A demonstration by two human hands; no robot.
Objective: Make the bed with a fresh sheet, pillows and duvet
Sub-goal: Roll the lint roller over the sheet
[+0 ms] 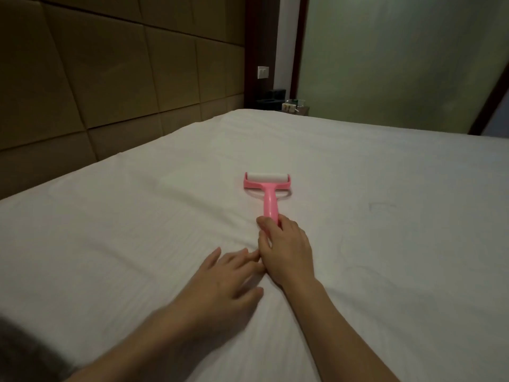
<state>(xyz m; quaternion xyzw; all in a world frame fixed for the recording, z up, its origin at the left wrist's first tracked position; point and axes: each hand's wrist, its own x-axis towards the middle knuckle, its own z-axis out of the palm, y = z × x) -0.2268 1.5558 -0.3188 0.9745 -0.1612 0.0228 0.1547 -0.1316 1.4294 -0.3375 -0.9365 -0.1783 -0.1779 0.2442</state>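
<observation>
White ribbed sheet (137, 244): right hand (283, 252) fingers grip pink plastic T-shaped roller (266, 186); left hand (223, 279) fingers spread flat.

The right hand (286, 252) grips the pink lint roller (266, 188) by its handle; the left hand (223, 279) lies flat on the white sheet (385, 244), its fingers (252, 253) touching the right hand.

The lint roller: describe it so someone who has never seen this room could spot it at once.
Start from the wide bed with its white sheet below the padded headboard. Near the middle of the sheet lies the lint roller, its handle pointing back to the right hand, which grips its end; the left hand rests flat alongside. It is the only pink thing there, T-shaped with a white drum on top.
</observation>
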